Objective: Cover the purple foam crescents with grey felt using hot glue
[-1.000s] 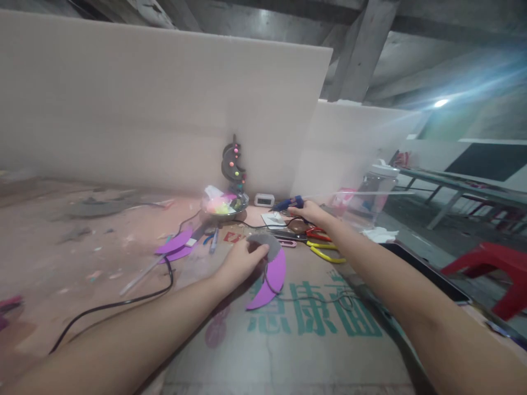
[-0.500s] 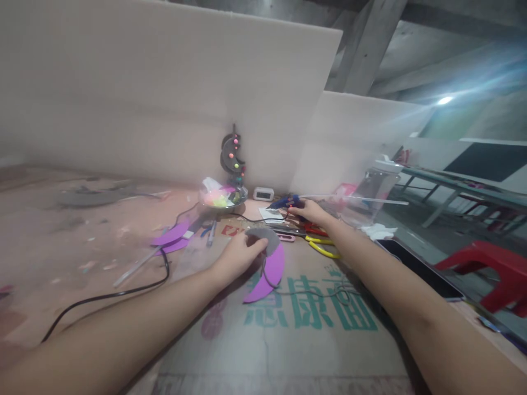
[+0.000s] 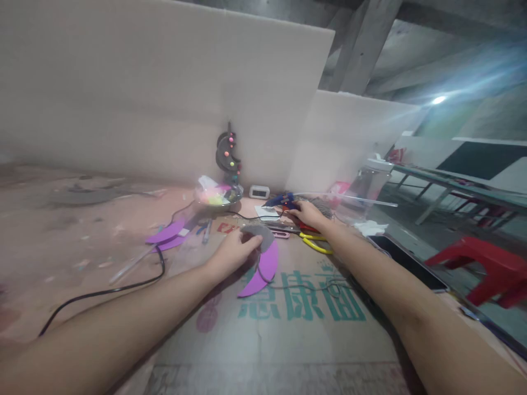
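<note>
My left hand (image 3: 236,252) pinches the upper end of a crescent-shaped purple piece (image 3: 265,269). Grey yarn (image 3: 263,237) covers that end, and a loose strand trails across the cardboard to the right. Further back, my right hand (image 3: 308,214) has its fingers closed around the handle of a blue hot glue gun (image 3: 276,201), whose small red light shows. The gun's nozzle lies over a white paper square (image 3: 267,213). Yellow-handled scissors (image 3: 317,244) lie just below my right wrist, near a pink cutter (image 3: 281,235).
Two more purple crescents (image 3: 167,235) lie left, by a black cable (image 3: 102,292) and a clear stick. Behind stand a bowl of colourful bits (image 3: 218,198), a dark crescent ornament (image 3: 227,153) and a small clock (image 3: 259,192). A tablet-like device (image 3: 407,262) lies right.
The view has turned slightly, so everything sits a little further left. My hands keep nearly the same places at the purple crescent and the glue gun.
</note>
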The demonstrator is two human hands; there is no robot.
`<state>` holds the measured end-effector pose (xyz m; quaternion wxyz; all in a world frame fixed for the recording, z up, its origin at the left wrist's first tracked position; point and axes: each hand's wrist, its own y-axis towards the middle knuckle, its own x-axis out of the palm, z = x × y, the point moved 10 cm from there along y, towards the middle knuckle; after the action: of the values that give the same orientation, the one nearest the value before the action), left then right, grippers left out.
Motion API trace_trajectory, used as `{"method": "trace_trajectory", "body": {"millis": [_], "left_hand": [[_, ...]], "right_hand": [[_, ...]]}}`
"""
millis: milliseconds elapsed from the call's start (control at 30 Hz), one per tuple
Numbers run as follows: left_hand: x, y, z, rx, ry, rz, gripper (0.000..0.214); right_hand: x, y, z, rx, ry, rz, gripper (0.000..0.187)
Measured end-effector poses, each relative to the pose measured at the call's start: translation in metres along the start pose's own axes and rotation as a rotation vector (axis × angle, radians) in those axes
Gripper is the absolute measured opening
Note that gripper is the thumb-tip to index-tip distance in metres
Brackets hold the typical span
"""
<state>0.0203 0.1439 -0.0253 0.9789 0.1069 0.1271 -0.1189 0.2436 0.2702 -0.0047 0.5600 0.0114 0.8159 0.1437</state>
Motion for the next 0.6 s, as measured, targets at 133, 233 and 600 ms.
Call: {"method": "trace_trajectory", "body": {"millis": [133,233,600], "left_hand": [[0.002,0.001,-0.001,0.007,-0.026,-0.023,0.018],[0.002,0.002,-0.002,0.006,-0.018,-0.017,0.017],[0.003,0.001,-0.005,-0.016,0.001,-0.026,0.019]], "right_hand": [[0.001,0.004,-0.004,-0.033,-0.026,0.002,0.032],[0.005,-0.001,-0.012,-0.072,-0.028,-0.02,0.03],[0.005,-0.011,-0.013,-0.054,-0.029,-0.03,0.048]]}}
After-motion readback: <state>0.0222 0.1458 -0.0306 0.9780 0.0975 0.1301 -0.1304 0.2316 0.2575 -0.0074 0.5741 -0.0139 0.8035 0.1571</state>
